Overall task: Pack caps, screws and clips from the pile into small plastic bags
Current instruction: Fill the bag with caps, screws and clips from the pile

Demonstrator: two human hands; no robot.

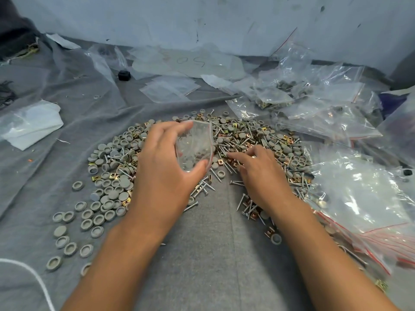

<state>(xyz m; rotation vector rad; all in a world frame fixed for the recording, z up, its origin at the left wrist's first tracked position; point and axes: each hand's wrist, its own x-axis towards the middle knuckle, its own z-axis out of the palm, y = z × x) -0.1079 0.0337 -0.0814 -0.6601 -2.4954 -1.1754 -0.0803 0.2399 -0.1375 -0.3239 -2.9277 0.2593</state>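
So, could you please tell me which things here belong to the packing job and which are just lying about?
Belonging to the job:
- small plastic bag, held by the left hand
- pile of caps, screws and clips, where the right hand is picking
- filled bags
- stack of empty bags

Lying about:
- black object
- white cord
- crumpled plastic sheet

A grey cloth (213, 254) carries the pile (235, 140) and plastic bags (314, 102).

grey cloth (208, 254), white cord (33, 274) (lower left), black knob (124, 75).
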